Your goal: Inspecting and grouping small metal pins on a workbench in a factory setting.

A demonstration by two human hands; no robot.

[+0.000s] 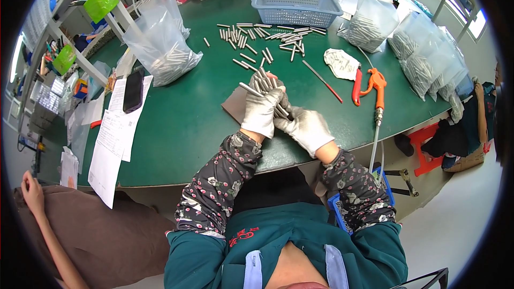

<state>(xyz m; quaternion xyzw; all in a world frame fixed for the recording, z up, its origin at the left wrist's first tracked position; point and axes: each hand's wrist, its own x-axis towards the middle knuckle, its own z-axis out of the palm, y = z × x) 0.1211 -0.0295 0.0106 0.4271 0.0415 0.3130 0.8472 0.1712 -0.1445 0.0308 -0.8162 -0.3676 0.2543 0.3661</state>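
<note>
Black eyeglass frame (444,274) sits nearest. Over the bench (187,134), my left hand (261,111) holds metal pins (264,83) in curled fingers; my right hand (308,130) meets their lower ends, grip unclear. I should align them evenly.

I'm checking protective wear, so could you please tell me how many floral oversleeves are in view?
2: the left floral oversleeve is worn just behind the gloved left hand, and the right floral oversleeve just behind the gloved right hand. I see no others.
</note>
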